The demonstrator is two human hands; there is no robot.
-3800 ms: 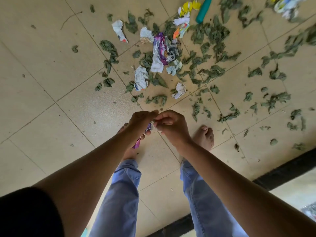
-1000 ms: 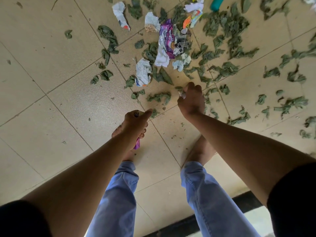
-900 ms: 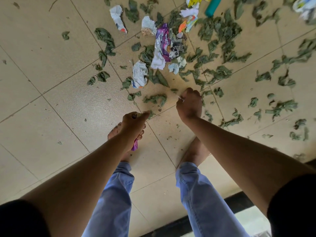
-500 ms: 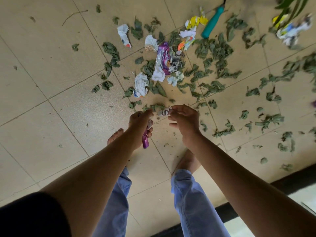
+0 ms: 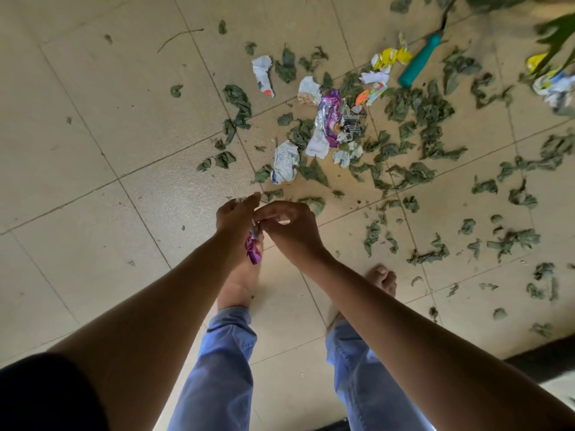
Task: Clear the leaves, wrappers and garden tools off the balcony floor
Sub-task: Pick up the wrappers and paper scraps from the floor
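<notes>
A crumpled purple wrapper [image 5: 253, 247] hung from the left hand [image 5: 234, 216], whose fingers curled round it above the tiled floor [image 5: 93, 150]. The right hand [image 5: 291, 227] pinched its top end.

Beyond the fingers [image 5: 273, 213] lie wrappers [image 5: 329, 119] among leaves [image 5: 413, 110]; the garden tool [image 5: 420, 62] lies farther right.

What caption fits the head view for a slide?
Left hand grips purple wrapper, right hand adding a scrap; leaves and teal-handled tool litter floor.
</notes>
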